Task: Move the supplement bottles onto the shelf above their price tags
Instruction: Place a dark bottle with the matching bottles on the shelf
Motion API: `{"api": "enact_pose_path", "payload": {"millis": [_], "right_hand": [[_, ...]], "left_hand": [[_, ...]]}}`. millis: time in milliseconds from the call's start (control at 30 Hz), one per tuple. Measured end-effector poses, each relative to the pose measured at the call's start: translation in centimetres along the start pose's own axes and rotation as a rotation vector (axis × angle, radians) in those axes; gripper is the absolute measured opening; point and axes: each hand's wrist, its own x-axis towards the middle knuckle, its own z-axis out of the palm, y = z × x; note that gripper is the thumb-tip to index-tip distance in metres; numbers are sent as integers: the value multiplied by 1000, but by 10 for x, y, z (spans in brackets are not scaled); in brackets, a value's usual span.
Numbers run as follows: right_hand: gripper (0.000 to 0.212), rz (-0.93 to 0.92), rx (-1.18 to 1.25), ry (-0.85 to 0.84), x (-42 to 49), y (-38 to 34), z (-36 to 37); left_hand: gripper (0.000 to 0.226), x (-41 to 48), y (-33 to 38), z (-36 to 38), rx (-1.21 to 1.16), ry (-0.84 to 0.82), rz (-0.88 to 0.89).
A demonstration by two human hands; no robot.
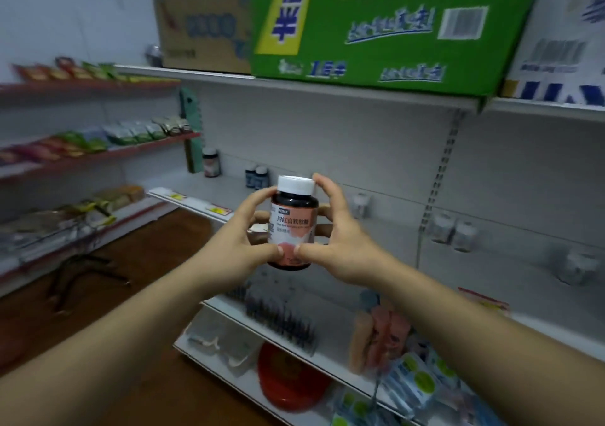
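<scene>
I hold a dark supplement bottle (pixel 293 219) with a white cap and a pink label upright in front of me, between both hands. My left hand (pixel 239 239) grips its left side and my right hand (pixel 340 232) its right side. Behind it runs the white shelf (pixel 203 189) with yellow price tags (pixel 218 210) on its front edge. On that shelf stand another pink-label bottle (pixel 210 163), two blue-label bottles (pixel 256 177), and blurred white bottles (pixel 453 233) to the right.
A green carton (pixel 376 26) and a brown carton (pixel 203 22) sit on the top shelf. Snack packets fill the red-edged shelves (pixel 98 150) at left. Lower shelves hold brushes (pixel 281 320), a red plate (pixel 288 379) and packaged goods. The floor is brown wood.
</scene>
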Motion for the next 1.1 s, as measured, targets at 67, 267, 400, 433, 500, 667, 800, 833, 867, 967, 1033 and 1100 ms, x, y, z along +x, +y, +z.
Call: {"api": "enact_pose_path", "payload": {"millis": [67,267,400,433,500,667,800,833,867,967,1033,1100], "right_hand": [[99,3,16,-20,38,4,34],[102,22,31,-39,139,20,96],[102,40,-15,-18,201,42,115],[102,43,-19,-4,217,50,119],[100,56,-25,16,251,70,125],[96,80,-69,35,350,128,138],[91,124,-89,38,425,161,156],[90,129,-90,31,441,166,161],[88,133,-85,29,456,171,165],[86,126,-70,27,492,189,182],[88,125,-97,55,510,203,193],[84,144,-123,83,525,219,204]], "left_hand": [[82,8,-22,-42,33,27,-28],[81,47,-72,-132,121,75,-61],[80,90,-105,-171,104,101,-86],[79,103,-114,-178,99,99,-95],[78,134,-134,-193,107,90,-130],[77,217,-189,-244,139,22,-277],[74,275,-223,-280,135,23,-376],[74,287,-231,-289,136,25,-393],[73,299,-239,-297,128,23,-406],[71,328,-265,-319,72,15,-455],[69,344,-285,-333,28,9,-477],[66,359,-305,-348,14,-34,-487]]}}
